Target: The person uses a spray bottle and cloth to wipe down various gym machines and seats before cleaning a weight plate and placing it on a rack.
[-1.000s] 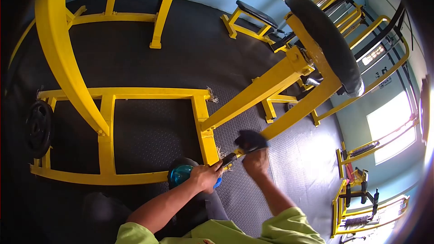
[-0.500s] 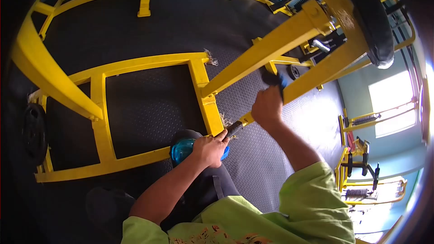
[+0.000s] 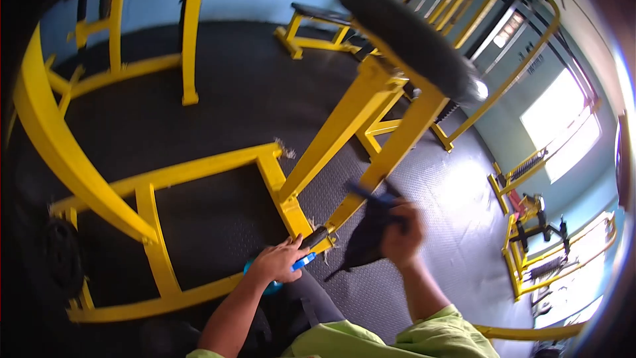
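My left hand (image 3: 278, 260) is closed over a teal see-through bottle (image 3: 272, 288) with a bright blue part (image 3: 304, 262) beside the fingers. Most of the bottle is hidden under the hand and wrist. Just past the fingertips a short black piece (image 3: 315, 237) meets the foot of a slanted yellow bar (image 3: 397, 149). My right hand (image 3: 403, 233), blurred by motion, grips a bunched dark blue cloth (image 3: 368, 231). The cloth hangs to the right of that bar's lower end, its top overlapping the bar in this view.
A yellow floor frame (image 3: 151, 238) lies in front, with a black weight plate (image 3: 61, 252) at its left. A black pad (image 3: 414, 36) tops the slanted bar. A bench (image 3: 318, 30) and more gym machines (image 3: 550, 252) stand around the dark rubber floor (image 3: 232, 79).
The view has tilted up. My right hand has drawn the dark blue cloth off the slanted bar, down toward its lower end, so more cloth shows. My left hand stays at the bottle.
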The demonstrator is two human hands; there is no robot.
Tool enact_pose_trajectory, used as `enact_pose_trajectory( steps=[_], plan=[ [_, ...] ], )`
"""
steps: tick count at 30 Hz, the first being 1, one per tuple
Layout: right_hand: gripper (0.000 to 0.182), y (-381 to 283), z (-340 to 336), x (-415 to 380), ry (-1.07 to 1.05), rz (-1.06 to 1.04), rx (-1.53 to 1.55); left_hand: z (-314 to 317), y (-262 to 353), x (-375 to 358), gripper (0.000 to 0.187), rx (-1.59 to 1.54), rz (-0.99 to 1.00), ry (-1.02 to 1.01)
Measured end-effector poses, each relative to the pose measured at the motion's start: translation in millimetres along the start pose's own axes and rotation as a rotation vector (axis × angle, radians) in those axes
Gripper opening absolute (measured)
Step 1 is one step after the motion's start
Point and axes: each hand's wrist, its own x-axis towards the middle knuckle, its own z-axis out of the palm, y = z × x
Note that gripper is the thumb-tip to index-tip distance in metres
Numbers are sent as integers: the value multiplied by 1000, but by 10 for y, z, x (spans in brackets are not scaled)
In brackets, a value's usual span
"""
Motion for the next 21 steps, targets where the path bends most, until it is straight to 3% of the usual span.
enact_pose_trajectory(
  steps=[1, 2, 3, 4, 6, 7, 8, 9, 10, 11, 12, 14, 15, 16, 18, 20, 21],
  plan=[
    [23, 117, -172, 122, 223, -52, 64, -4, -36, -39, 65, -181, 9, 54],
    [25, 10, -332, 383, 468, 38, -19, -70, -49, -56, 65, -365, 17, 105],
    [25, -28, -424, 732, 676, -62, 47, -293, 52, -135, 64, -506, 1, 76],
    [29, -70, -548, 1080, 724, -111, -15, -479, 157, -232, 64, -464, 4, 74],
    [34, -45, -489, 1689, 762, -112, 388, -767, 305, -377, 61, -663, -62, 64],
    [32, 122, -420, 1863, 638, -41, 164, -759, 295, -436, 58, -832, -16, 131],
    [32, 18, -299, 2045, 480, -71, -208, -809, 313, -518, 58, -806, -16, 140],
    [40, -148, -184, 2129, 389, -247, -307, -887, 344, -619, 56, -904, 73, 234],
    [47, -214, -106, 2196, 470, -383, -336, -932, 350, -705, 56, -1002, 165, 332],
    [49, -327, -123, 2193, 384, -381, -375, -939, 338, -801, 62, -1017, 320, 438],
    [52, -455, -151, 2175, 292, -379, -410, -973, 325, -867, 62, -1004, 313, 459],
    [55, -394, -329, 2181, 166, -473, -402, -1093, 387, -1110, 47, -1145, 323, 553],
    [53, -237, -417, 2202, 163, -425, -319, -1102, 321, -1213, 53, -1134, 321, 542],
    [49, -29, -470, 2216, 200, -281, -150, -1097, 276, -1301, 53, -1129, 317, 557],
    [51, 354, -478, 2321, 104, 186, 547, -1098, 198, -1422, 60, -1152, 399, 634],
    [53, 199, -570, 2479, 26, 63, 158, -1129, 106, -1489, 64, -1091, 418, 672],
    [54, 43, -532, 2540, -7, -115, -22, -1163, 105, -1514, 63, -1094, 385, 671]
  ],
)
